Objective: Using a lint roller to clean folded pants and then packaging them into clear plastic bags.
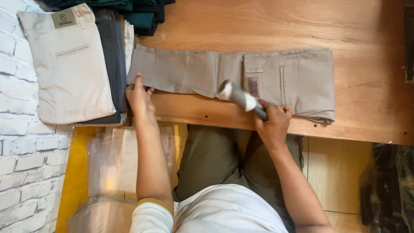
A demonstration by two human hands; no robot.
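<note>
The khaki trousers lay folded lengthwise on the wooden bench, their long axis running left to right across the view. The waistband end, with a back pocket and a small label, sat to the right; the leg end pointed left toward the stack of folded trousers.

The right hand was clenched around the dark handle of a lint roller. The roller's white head pointed up and to the left, and rested on the trousers near their lower edge, about mid-length. The grip itself sat below the fabric, at the near edge of the bench.

The left hand lay with its fingers flat on the leg end of the trousers, at their lower left corner and just beside the stack. It closed on nothing; it only pressed on the cloth.

The stack, beige on top over darker pairs, lay on the bench's left end. Clear plastic bags lay below the bench by the left arm.
</note>
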